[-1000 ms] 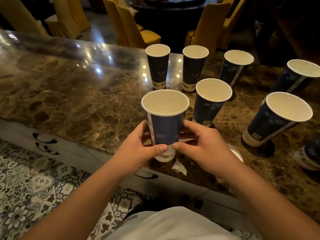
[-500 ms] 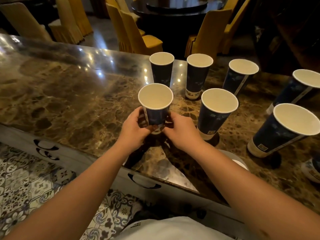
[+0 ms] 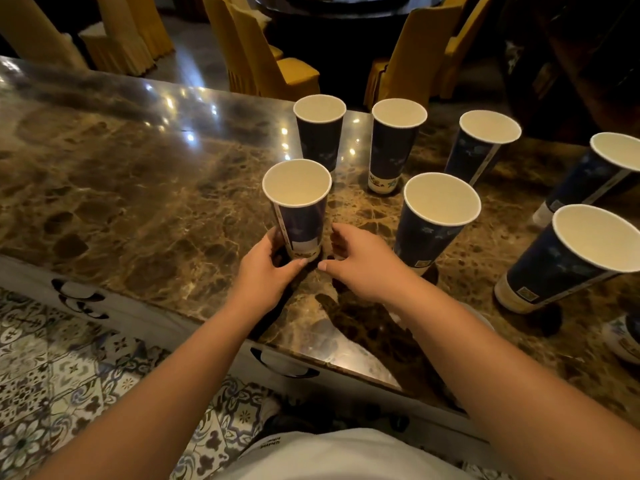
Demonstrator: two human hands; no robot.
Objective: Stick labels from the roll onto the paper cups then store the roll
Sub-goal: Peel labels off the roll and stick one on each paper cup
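A dark blue paper cup (image 3: 298, 216) stands upright on the marble table (image 3: 138, 202), left of the other cups. It bears a white label (image 3: 306, 243) low on its near side. My left hand (image 3: 265, 271) grips the cup's base, thumb in front and fingers behind. My right hand (image 3: 362, 263) sits just right of the base with loosely curled fingers, a small gap between them and the cup. A white round edge, probably the label roll (image 3: 483, 315), peeks out from behind my right forearm.
Several more blue cups stand behind and to the right, the nearest (image 3: 433, 226) beside my right hand and a large one (image 3: 568, 261) further right. Another cup (image 3: 623, 337) shows at the right edge. Yellow chairs (image 3: 270, 64) stand beyond the table.
The cup, held up close in both hands before, has moved forward and down onto the table. Both hands slid to its base, and my right hand has come off it.
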